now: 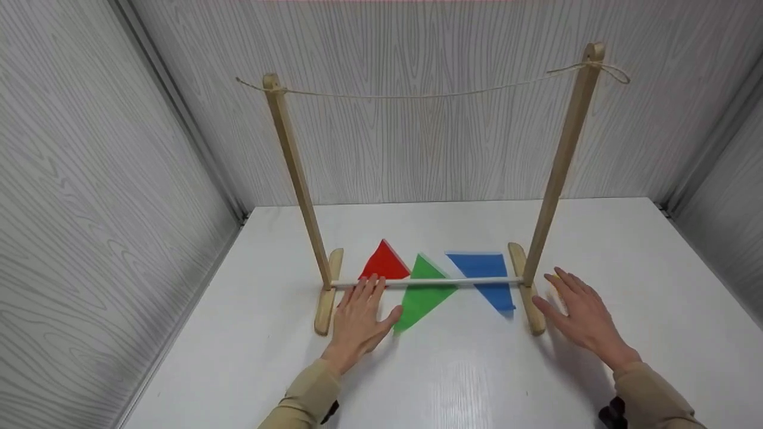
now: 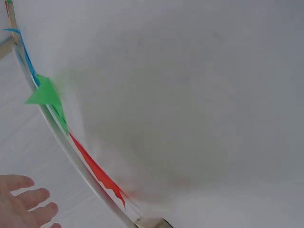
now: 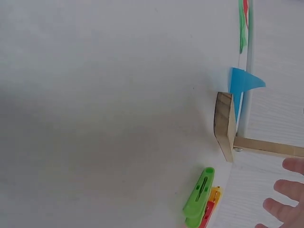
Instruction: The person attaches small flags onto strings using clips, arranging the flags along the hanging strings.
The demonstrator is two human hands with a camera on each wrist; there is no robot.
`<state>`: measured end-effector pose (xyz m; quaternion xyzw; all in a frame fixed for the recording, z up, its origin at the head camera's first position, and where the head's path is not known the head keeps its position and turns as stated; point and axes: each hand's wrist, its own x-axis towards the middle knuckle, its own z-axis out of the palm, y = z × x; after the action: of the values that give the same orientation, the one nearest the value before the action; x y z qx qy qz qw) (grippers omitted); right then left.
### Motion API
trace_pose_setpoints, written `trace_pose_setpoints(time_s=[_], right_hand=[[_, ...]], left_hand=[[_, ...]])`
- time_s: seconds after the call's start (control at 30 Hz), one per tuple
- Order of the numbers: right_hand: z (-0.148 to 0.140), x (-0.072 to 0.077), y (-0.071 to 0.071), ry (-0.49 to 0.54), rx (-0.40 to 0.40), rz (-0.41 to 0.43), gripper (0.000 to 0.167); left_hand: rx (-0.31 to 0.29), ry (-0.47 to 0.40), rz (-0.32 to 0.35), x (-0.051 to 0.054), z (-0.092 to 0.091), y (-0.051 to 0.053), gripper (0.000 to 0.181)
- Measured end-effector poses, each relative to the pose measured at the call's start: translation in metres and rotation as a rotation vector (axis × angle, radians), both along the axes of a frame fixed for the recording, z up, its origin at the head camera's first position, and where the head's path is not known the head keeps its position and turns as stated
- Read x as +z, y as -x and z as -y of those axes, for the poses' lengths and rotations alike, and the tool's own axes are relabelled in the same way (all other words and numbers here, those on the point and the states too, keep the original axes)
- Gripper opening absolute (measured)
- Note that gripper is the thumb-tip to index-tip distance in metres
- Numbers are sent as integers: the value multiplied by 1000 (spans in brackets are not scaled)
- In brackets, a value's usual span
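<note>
My left hand (image 1: 362, 319), fingers straight, is over the left part of a white rod (image 1: 429, 281), in front of a red cloth triangle (image 1: 384, 262). Just right of its thumb lies a green triangle (image 1: 424, 301); a blue triangle (image 1: 486, 268) lies farther right. My right hand (image 1: 581, 316) holds nothing, its fingers extended beside the right foot (image 1: 534, 316) of a wooden stand. Near it, the right wrist view shows a green clothespin (image 3: 199, 197) with red (image 3: 207, 213) and yellow (image 3: 216, 194) ones; in the head view the hand mostly hides them. Whether either hand touches anything, I cannot tell.
Two upright wooden posts, left (image 1: 298, 179) and right (image 1: 563, 161), carry a sagging string (image 1: 411, 96) tied near their tops. The stand's left foot (image 1: 323, 310) is beside my left hand. Wood-grain panels (image 1: 417, 161) enclose the white table (image 1: 453, 381) at back and sides.
</note>
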<state>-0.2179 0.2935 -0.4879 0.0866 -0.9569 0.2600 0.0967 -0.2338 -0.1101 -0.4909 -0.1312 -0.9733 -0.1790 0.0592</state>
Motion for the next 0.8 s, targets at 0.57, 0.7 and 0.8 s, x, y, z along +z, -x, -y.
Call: trace_pose_setpoints(time_s=[0.57,0.7,0.8], right_hand=[[20,-1,13,76,14,64,38],[19,-5,18,117,22,124,40],[17,-9,21,151,38,147,40]], left_hand=[[-267,-26,150,-4,-101,13,70],[-298,-37,188,-6,-117,16,66],[-329,-7,202,-9,-126,20,62]])
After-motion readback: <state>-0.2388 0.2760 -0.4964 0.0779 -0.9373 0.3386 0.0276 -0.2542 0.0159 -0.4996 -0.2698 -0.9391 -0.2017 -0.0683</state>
